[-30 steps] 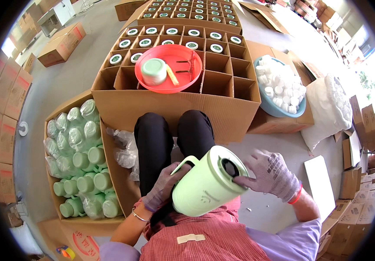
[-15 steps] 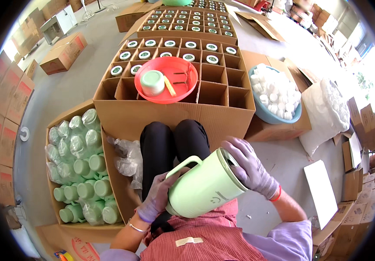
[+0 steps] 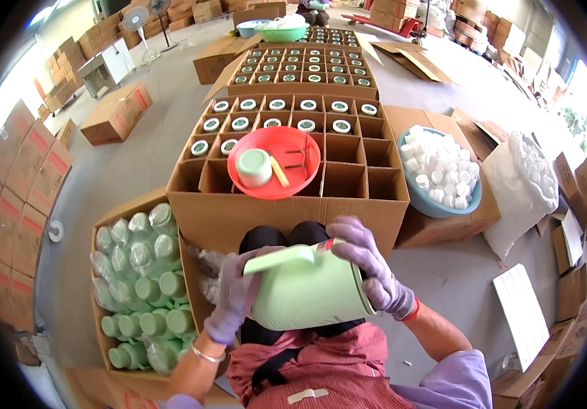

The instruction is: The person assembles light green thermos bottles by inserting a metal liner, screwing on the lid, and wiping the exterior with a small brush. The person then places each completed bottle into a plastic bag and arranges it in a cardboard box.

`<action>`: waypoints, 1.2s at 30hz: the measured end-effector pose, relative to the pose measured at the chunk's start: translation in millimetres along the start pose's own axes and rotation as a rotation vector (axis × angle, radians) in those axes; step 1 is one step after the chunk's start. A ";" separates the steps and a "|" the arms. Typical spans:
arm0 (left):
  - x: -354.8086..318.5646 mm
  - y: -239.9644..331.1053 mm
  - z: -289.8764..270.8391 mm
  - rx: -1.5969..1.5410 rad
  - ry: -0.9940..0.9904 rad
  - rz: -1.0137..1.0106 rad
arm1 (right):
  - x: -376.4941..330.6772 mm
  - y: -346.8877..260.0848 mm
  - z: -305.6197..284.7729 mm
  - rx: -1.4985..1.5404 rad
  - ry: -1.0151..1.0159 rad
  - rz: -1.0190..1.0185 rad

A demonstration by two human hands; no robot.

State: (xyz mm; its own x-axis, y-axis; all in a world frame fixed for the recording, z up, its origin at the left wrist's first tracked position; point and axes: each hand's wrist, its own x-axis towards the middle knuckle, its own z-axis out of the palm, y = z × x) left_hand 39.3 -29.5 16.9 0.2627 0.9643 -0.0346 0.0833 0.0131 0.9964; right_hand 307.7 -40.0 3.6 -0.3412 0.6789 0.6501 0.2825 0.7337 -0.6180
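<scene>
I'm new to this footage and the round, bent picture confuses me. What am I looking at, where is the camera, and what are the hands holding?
There is no machine here: a seated person works with two gloved hands. The camera sits on their head and looks down, and its wide lens bends straight edges, hence the round look. The left hand and right hand hold a pale green jug over the lap, tipped on its side. In front stands a divided carton; its far cells hold capped jugs, the near ones look empty. A red basin rests on top, with a green lid inside. To the person's left is a box of wrapped green jugs; to the right, a blue basin of white caps and a white bag. More cartons lie beyond on the floor.
</scene>
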 end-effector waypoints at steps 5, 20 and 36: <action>6.3 -1.3 -1.8 0.605 0.173 0.675 | 4.6 22.9 21.8 0.654 0.123 0.892; 3.0 -15.0 -9.3 0.297 0.280 0.436 | 34.0 7.1 32.3 0.407 0.038 0.408; -16.3 -49.2 -68.5 0.040 0.421 0.074 | 99.9 52.1 51.7 0.364 -0.215 0.523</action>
State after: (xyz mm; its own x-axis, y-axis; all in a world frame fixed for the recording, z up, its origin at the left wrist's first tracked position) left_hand -34.9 -27.8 -26.2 -0.1453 0.9862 0.0800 0.1185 -0.0629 0.9910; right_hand 241.9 64.6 13.5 -0.4229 0.8944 0.1457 0.1518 0.2285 -0.9616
